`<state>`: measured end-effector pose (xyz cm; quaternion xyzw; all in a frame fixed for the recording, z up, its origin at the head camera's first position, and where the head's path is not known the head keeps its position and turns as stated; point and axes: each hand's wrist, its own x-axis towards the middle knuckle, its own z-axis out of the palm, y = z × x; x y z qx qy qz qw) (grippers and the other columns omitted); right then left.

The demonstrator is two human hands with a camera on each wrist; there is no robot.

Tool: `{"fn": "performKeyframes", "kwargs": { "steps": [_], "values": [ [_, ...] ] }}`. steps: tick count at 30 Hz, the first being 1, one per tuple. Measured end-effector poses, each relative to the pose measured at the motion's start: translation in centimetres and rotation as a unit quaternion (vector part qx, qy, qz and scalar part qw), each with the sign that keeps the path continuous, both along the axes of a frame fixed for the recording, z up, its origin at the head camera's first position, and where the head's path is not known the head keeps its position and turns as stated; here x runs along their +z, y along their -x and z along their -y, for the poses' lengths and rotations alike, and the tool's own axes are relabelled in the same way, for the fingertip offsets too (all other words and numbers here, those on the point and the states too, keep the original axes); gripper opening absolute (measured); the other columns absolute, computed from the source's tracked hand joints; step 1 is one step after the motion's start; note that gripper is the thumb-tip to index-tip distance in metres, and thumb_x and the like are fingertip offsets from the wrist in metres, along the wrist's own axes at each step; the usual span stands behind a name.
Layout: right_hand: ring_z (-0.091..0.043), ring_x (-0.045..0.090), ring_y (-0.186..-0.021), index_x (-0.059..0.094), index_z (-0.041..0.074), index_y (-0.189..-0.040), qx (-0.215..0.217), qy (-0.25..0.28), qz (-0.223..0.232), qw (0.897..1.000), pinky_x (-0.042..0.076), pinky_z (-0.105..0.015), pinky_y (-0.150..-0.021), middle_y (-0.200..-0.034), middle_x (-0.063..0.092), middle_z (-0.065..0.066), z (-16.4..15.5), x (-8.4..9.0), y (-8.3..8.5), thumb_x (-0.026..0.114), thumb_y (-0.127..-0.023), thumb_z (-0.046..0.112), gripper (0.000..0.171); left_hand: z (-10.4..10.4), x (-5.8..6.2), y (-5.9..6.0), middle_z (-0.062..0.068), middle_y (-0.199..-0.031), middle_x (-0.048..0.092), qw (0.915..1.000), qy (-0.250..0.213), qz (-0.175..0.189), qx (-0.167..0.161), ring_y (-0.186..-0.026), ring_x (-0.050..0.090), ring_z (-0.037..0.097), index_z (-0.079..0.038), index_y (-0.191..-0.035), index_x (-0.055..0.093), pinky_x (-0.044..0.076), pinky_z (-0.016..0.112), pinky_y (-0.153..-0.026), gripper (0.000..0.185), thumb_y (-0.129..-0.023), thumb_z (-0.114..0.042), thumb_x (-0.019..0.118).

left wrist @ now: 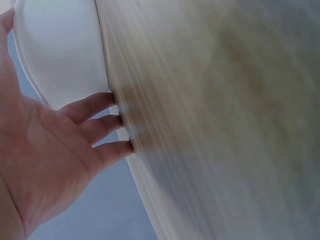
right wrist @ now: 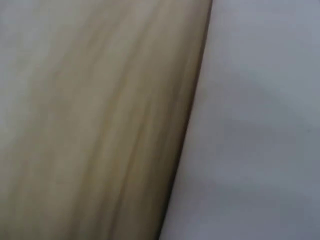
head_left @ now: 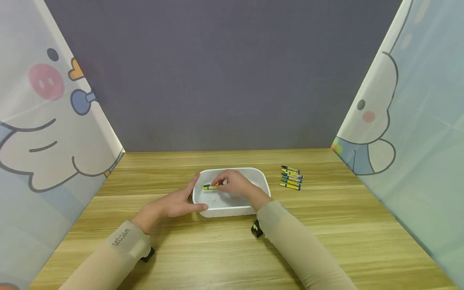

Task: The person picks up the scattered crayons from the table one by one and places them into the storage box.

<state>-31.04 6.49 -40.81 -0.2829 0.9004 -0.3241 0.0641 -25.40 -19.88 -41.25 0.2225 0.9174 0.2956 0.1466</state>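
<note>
A white plastic tub sits in the middle of the wooden table. My right hand reaches inside it and pinches a yellow crayon with a green tip over the tub's left part. My left hand lies against the tub's left end, fingers straight and spread, thumb along its front corner. In the left wrist view the same left hand rests flat beside the white tub. The right wrist view is a blur of wood and grey.
Several more yellow crayons lie in a row on the table to the right of the tub. A grey panel closes the back, and cartoon-printed curtains flank both sides.
</note>
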Motion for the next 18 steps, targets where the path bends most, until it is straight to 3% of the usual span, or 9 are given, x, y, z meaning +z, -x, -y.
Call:
{"fn": "performKeyframes", "kwargs": {
  "steps": [4,9,18],
  "values": [
    [-0.011,0.063,-0.100,0.087,0.020,-0.112,-0.002,-0.025,0.012,1.000,0.053,-0.034,-0.097,-0.113,0.080,0.002,0.15,-0.01,-0.11,0.074,-0.103,0.008,0.019,0.05,-0.04,0.02,0.027,-0.159,0.056,1.0000,0.004,0.001,0.000,-0.124,0.066,0.029,-0.020,-0.177,-0.014,0.050,0.059,-0.113,0.127,-0.097,-0.068,0.072],
    [-0.011,0.060,-0.094,0.087,0.019,-0.111,0.003,-0.042,0.013,0.999,0.051,-0.030,-0.089,-0.104,0.076,0.002,0.14,-0.13,0.11,0.076,-0.100,0.004,0.022,0.02,0.07,-0.03,0.028,-0.156,0.058,1.0000,0.007,0.004,0.002,-0.120,0.067,0.028,-0.020,-0.176,-0.016,0.050,0.059,-0.112,0.127,-0.098,-0.069,0.071],
    [-0.011,0.058,-0.094,0.087,0.021,-0.111,-0.001,-0.056,-0.007,0.998,0.050,-0.030,-0.090,-0.103,0.072,0.003,0.15,-0.45,-0.03,0.075,-0.101,0.005,0.022,0.00,-0.01,-0.04,0.028,-0.152,0.062,1.0000,0.005,0.006,0.000,-0.116,0.068,0.027,-0.016,-0.176,-0.015,0.051,0.059,-0.111,0.128,-0.098,-0.069,0.071]
  ]
}}
